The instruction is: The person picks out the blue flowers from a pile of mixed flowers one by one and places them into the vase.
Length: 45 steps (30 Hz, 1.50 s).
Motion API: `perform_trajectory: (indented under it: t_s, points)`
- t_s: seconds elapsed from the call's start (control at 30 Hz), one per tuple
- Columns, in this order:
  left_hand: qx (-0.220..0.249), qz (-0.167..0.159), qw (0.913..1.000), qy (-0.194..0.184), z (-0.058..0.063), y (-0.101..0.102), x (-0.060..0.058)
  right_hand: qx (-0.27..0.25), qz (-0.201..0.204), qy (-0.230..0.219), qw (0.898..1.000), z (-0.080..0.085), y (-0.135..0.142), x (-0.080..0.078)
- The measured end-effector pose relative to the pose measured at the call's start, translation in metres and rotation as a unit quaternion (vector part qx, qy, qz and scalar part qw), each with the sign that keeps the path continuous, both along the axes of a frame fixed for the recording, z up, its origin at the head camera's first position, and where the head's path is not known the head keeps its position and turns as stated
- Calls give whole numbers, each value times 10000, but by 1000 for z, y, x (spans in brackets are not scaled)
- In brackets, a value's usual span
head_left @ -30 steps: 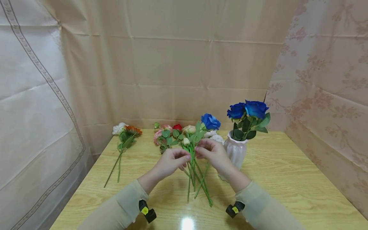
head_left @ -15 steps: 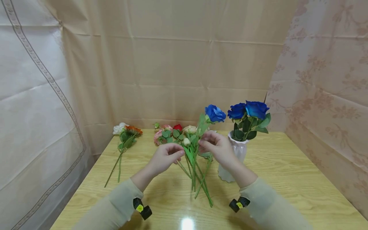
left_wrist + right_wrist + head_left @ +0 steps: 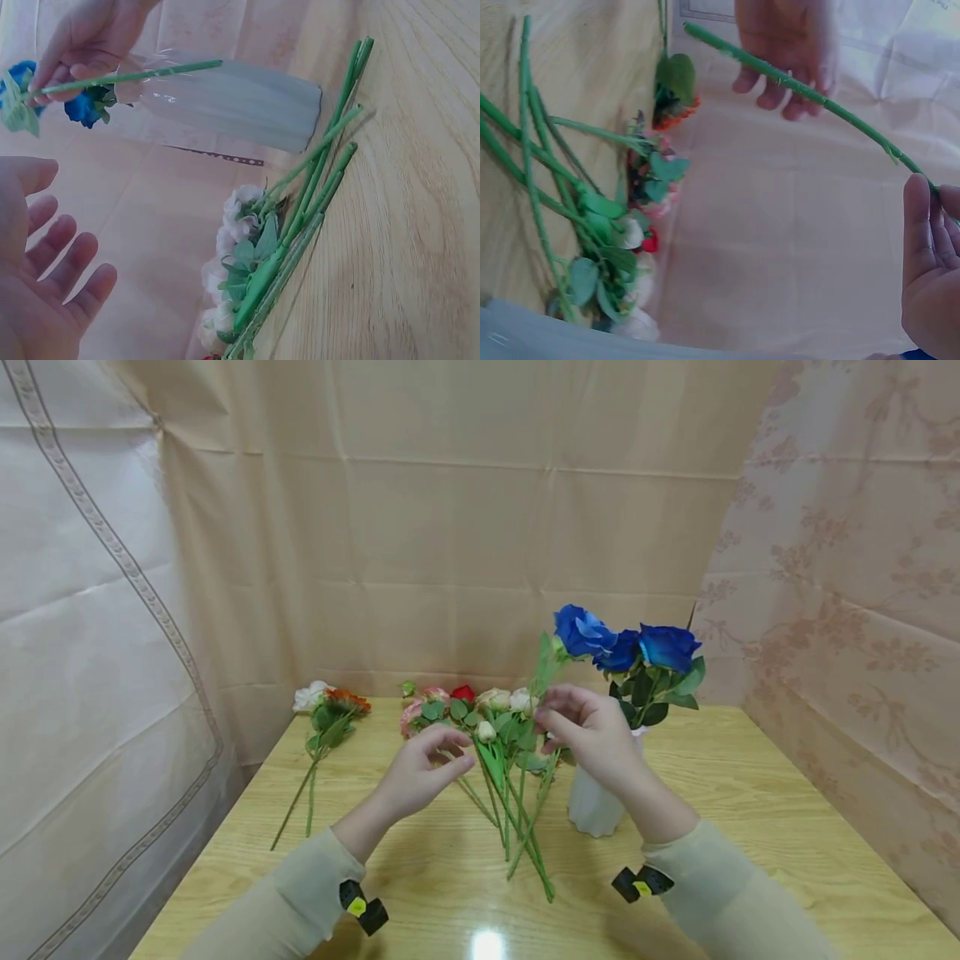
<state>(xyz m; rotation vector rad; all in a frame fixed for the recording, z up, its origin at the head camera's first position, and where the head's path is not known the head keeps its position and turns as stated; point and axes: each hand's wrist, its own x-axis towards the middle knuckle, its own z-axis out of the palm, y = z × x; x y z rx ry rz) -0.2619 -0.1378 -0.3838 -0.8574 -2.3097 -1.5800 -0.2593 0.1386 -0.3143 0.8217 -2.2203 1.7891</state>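
My right hand (image 3: 592,739) pinches the stem of a blue rose (image 3: 581,631) between thumb and fingers, above the table. In the right wrist view the rose's green stem (image 3: 844,116) slants away from the fingertips, its lower end free. My left hand (image 3: 416,777) hovers to the left with fingers loosely bent and holds nothing; the left wrist view shows its fingers spread. Just behind my right hand stands a pale fluted vase (image 3: 596,802), partly hidden by it. Dark blue roses (image 3: 669,647) stand upright in the vase.
Between my hands lies a pile of flowers with crossing green stems (image 3: 517,827), including a red rose (image 3: 463,692), pink blooms (image 3: 412,717) and a white bud (image 3: 486,731). At left lie an orange flower (image 3: 347,700) and a white one (image 3: 309,696). A beige curtain (image 3: 450,527) hangs behind.
The blue rose has risen out of the pile and moved right toward the vase in my right hand. My left hand has drawn back left, away from the stems.
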Motion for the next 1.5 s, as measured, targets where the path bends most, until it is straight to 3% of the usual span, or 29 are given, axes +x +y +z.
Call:
perform_trajectory:
  t_s: [0.3, 0.6, 0.97, 1.5]
  points:
    - [77, -59, 9992, 387, -3, -3, -1, 35, -216, 494, 9985, 16, 13, 3]
    - [-282, 52, 9977, 616, -8, -6, -3, -81, -628, 827, 9946, 31, 29, 3]
    - [-339, 134, 9976, 585, -3, -3, -8, -281, -1006, 1375, 9850, 55, 48, 3]
    - [-247, -61, 9979, 604, -3, 25, -13, -486, -1591, 1337, 9770, 83, 73, 9]
